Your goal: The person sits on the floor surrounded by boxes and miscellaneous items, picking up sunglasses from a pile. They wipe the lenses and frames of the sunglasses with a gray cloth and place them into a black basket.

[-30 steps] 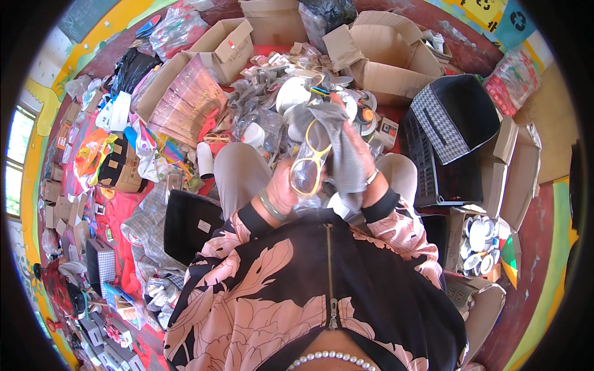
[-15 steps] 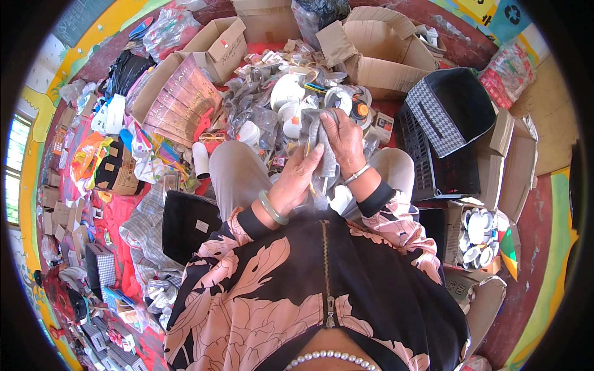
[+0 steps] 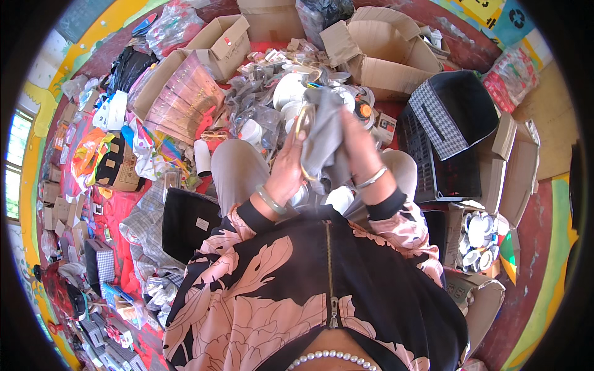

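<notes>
Gray cloth [image 3: 328, 133]: spread wider and raised since half a second ago
Left hand [image 3: 286, 170]: fingers holding yellow glasses [image 3: 304, 112]
Right hand [image 3: 364, 154]: against cloth, blurred; cannot tell finger grip
Glasses: beside cloth, between both hands

- The head view looks from above the person's pearl necklace [image 3: 331, 355], steeply down over the patterned jacket [image 3: 247, 303], which is nearest and fills the lower part
- It faces forward too, past the left hand [image 3: 286, 170] and right hand [image 3: 366, 151], close by near the middle, to a cardboard box [image 3: 393, 77] farther off
- Upright and wide, it bows the window [image 3: 18, 139] at the left edge
</notes>
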Demonstrator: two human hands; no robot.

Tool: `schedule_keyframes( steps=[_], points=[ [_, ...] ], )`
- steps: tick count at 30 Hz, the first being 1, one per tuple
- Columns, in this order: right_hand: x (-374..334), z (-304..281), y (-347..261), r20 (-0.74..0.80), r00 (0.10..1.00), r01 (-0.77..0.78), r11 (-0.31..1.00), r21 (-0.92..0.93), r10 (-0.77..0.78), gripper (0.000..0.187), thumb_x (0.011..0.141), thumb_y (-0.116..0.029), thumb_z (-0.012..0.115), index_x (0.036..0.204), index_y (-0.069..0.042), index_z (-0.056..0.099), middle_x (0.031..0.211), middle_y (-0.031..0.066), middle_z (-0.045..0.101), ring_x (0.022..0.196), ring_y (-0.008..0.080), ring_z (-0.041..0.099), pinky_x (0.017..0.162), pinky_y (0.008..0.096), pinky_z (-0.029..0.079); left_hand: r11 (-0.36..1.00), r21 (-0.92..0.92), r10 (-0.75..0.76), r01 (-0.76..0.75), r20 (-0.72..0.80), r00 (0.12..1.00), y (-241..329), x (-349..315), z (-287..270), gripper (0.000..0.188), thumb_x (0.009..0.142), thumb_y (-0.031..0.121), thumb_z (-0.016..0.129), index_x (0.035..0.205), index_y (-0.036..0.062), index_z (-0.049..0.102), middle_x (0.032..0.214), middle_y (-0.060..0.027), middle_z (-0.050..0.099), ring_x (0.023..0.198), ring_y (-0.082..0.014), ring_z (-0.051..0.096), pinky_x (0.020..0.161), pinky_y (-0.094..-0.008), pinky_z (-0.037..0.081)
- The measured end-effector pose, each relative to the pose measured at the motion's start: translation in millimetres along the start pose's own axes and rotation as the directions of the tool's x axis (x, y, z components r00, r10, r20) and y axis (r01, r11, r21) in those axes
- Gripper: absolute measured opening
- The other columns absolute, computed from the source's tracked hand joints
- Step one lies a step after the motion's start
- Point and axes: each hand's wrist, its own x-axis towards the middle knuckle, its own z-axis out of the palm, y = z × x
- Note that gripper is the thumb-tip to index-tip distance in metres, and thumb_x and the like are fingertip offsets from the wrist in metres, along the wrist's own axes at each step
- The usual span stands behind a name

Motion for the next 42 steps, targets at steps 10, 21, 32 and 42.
schedule_keyframes(
  steps=[10, 21, 32, 42],
  points=[
    [-30.5, 37.3, 55.4, 0.292, 0.906, 0.422, 0.592, -0.686, -0.308, 0.048, 0.086, -0.017, 0.053, 0.130, -0.003, 0.038, 0.097, 0.0274, 0.057, 0.086, 0.0425, 0.056, 0.075, 0.0441, 0.045, 0.957, 0.148, 0.277, -0.251, -0.196, 0.941, 20.2, 1.1, -7.3, 0.050, 0.097, 0.037, 0.034, 0.130, -0.0007, 0.038, 0.120, -0.0103, 0.051, 0.110, -0.0172, 0.048, 0.096, -0.0303, 0.037],
    [-31.6, -6.1, 11.5, 0.434, 0.901, 0.283, 0.718, -0.636, 0.029, 0.038, 0.084, -0.011, 0.054, 0.121, -0.001, 0.050, 0.105, 0.0169, 0.061, 0.096, 0.0240, 0.060, 0.083, 0.0316, 0.047, 0.874, -0.397, 0.267, -0.281, -0.091, 0.959, 67.4, 23.9, -69.0, 0.051, 0.095, 0.033, 0.041, 0.131, -0.0015, 0.033, 0.128, -0.0212, 0.044, 0.117, -0.0285, 0.046, 0.100, -0.0386, 0.038],
    [-0.7, 60.2, 2.4, 0.617, 0.621, 0.779, 0.290, -0.557, -0.483, 0.047, 0.080, -0.011, 0.059, 0.126, -0.009, 0.047, 0.134, 0.0162, 0.041, 0.124, 0.0380, 0.037, 0.099, 0.0424, 0.034, 0.948, -0.293, 0.092, -0.124, -0.122, 0.988, 28.5, 11.9, -28.7, 0.042, 0.093, 0.027, 0.046, 0.125, -0.0005, 0.042, 0.117, -0.0121, 0.053, 0.105, -0.0223, 0.055, 0.088, -0.0334, 0.046],
    [-44.5, 23.2, 33.1, 0.825, 0.519, 0.768, 0.545, -0.336, -0.222, 0.035, 0.083, -0.006, 0.054, 0.118, -0.006, 0.054, 0.128, 0.0118, 0.050, 0.116, 0.0289, 0.049, 0.101, 0.0356, 0.034, 0.928, -0.314, 0.165, -0.200, -0.134, 0.977, 50.3, 6.5, -50.2, 0.048, 0.093, 0.030, 0.046, 0.130, 0.0003, 0.038, 0.126, -0.0155, 0.049, 0.118, -0.0262, 0.046, 0.099, -0.0388, 0.038]
  ],
)
